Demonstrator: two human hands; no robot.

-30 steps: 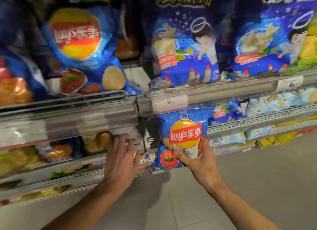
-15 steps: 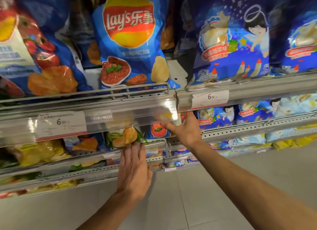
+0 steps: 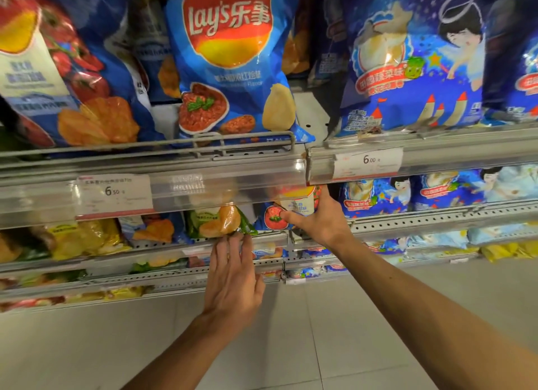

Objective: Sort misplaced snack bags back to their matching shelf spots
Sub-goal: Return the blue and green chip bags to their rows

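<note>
My right hand (image 3: 316, 222) grips a small blue Lay's bag (image 3: 286, 207) with a red tomato picture, tucked into the second shelf, its top hidden behind the price rail. My left hand (image 3: 234, 276) is spread flat, fingertips touching the lower edge of a green chip bag (image 3: 221, 222) just left of the blue one. A large blue Lay's bag (image 3: 230, 66) of the same red-sauce flavour stands on the shelf above.
Dark blue angel-print snack bags (image 3: 413, 60) fill the upper right shelf, smaller ones (image 3: 378, 196) sit below. A tomato-print bag (image 3: 58, 69) stands upper left. Yellow bags (image 3: 84, 238) lie lower left. Metal price rails (image 3: 203, 186) jut out. Grey tiled floor (image 3: 320, 331) lies beneath.
My right hand has carried the small blue bag up and left into the second shelf, behind the price rail. My left hand slid right to the green bag. My view moved closer.
</note>
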